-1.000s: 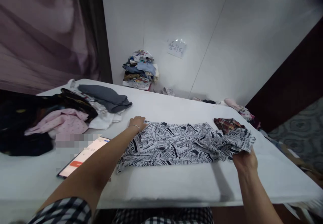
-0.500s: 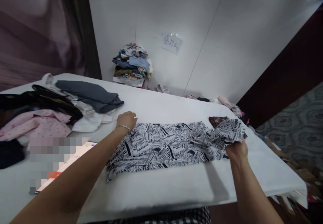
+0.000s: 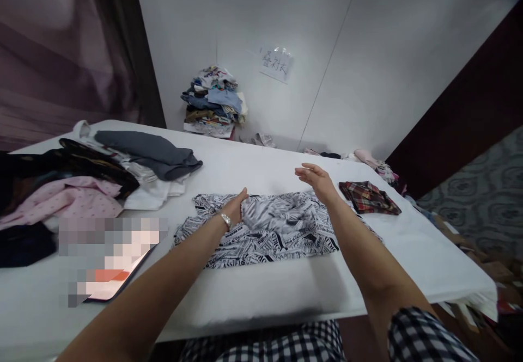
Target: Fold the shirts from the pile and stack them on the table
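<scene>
The printed shirt (image 3: 261,231) lies flat on the white table (image 3: 286,302), one end doubled back over its middle. The left hand (image 3: 235,208) pinches that turned-over flap, seemingly to pin the fold. The right hand (image 3: 316,181) hovers open just above the shirt's far edge, holding nothing. A plaid cloth (image 3: 369,197) sits just right of it. Left of the left hand lies a heap of clothes (image 3: 81,182); beyond, another pile (image 3: 214,100) rests against the white wall (image 3: 327,51).

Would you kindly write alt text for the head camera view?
A person's left hand rests on a black-and-white printed garment on a white table, while the right hand hovers open above it. Clothes pile at left.
</scene>
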### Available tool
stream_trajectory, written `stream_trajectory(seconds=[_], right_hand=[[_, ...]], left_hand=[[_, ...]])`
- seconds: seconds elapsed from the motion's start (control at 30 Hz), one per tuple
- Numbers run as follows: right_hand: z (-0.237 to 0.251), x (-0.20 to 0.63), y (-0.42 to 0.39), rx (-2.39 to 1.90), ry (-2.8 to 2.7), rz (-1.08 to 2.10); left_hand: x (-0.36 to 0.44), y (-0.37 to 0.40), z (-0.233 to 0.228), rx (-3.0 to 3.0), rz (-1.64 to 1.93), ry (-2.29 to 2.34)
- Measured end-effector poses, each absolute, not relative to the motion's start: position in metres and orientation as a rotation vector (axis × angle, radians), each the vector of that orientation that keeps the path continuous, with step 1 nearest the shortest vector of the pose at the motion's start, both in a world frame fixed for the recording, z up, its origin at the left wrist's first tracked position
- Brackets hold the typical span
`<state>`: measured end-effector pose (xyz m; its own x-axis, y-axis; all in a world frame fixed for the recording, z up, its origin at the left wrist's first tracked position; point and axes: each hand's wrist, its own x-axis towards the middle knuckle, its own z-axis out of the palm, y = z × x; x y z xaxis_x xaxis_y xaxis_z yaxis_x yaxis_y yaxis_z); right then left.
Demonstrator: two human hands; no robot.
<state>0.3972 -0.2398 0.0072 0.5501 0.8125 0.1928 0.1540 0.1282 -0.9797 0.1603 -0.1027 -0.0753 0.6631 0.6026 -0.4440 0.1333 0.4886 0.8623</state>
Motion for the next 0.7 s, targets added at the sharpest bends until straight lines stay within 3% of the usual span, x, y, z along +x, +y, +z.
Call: stream_trajectory(seconds=[0.33, 0.5, 0.7], right_hand=[[-0.06, 0.469, -0.279, -2.03, -0.858, 0.336], [-0.069, 0.485, -0.25, -2.247, -1.043, 0.347], [-0.076, 0.488, -0.203, -2.419, -1.247, 0.449]], left_hand=[[0.171, -0.104, -0.082, 1.437, 0.289, 0.97], [0.162, -0.106, -0.073, 2.032, 0.091, 0.953], [0.164, -0.097, -0.079, 2.173, 0.061, 0.843]])
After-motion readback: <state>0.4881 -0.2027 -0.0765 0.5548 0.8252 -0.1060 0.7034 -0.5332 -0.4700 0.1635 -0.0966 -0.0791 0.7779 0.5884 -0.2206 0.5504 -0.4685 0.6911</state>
